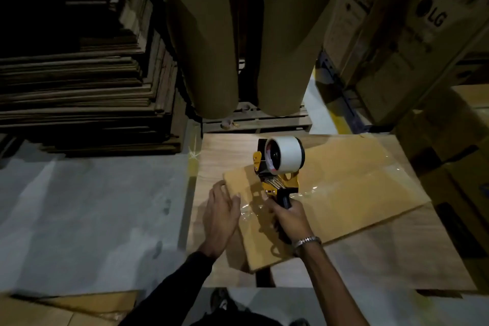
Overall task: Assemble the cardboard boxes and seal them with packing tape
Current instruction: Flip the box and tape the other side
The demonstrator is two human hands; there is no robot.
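- Head view: a flat cardboard box [344, 188] lies on a wooden table [397, 259], turned at an angle, its near left corner reaching the table's near edge.
- A glossy strip of clear packing tape [312, 190] runs along the box's middle seam, from the near left toward the far right.
- The right hand [287, 216] is closed around the black handle of a yellow and black tape dispenser [277, 167], which stands on the box over the seam; a white tape roll sits on its top.
- A metal bracelet [307, 241] circles the right wrist.
- The left hand [221, 216] lies open and flat, palm down, on the left end of the box, fingers spread toward the far side, just beside the dispenser.
- A dark sleeve [169, 288] covers the left forearm.
- Far left, stacks of flattened cardboard sheets [79, 87] stand on the floor.
- Far centre, two big brown paper rolls [201, 34] stand upright on a pallet [254, 120].
- Far right, printed cartons [397, 34] are stacked.
- Near left, on the grey floor [92, 206], another piece of cardboard [66, 309] lies at the picture's edge.
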